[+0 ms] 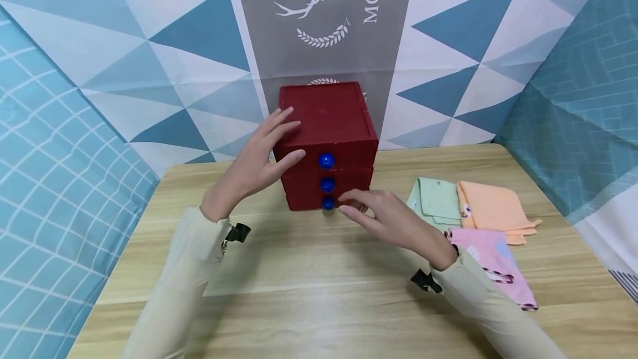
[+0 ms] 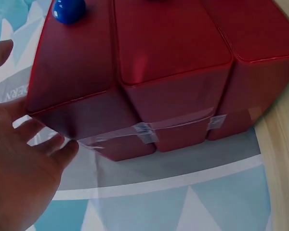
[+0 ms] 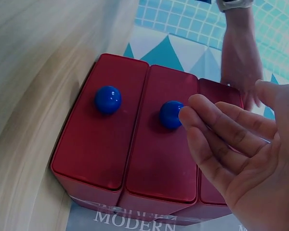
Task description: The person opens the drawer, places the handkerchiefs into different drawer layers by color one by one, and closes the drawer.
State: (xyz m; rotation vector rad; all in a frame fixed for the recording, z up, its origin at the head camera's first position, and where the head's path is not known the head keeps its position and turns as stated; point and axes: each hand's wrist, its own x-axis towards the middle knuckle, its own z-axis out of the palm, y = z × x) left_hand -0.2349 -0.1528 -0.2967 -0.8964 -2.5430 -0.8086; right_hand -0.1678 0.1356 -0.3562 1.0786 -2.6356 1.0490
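Note:
A dark red box of three stacked drawers (image 1: 324,109) stands against the back wall, each drawer front bearing a round blue knob (image 1: 326,160). All three drawers look closed. My left hand (image 1: 256,162) is at the box's upper left corner, fingers spread over the top edge; in the left wrist view its fingers lie along the box's edge. My right hand (image 1: 384,218) is in front of the lower drawers, right of the bottom knob (image 1: 328,203), fingers bent and holding nothing. In the right wrist view its fingertips are near the middle knob (image 3: 171,114); contact is unclear.
On the right of the wooden table (image 1: 299,303) lie a folded green cloth (image 1: 438,198), an orange cloth (image 1: 493,206) and a pink cloth (image 1: 490,259). Clear tape (image 2: 144,132) runs along the box's side. Patterned fabric (image 1: 189,26) hangs behind it.

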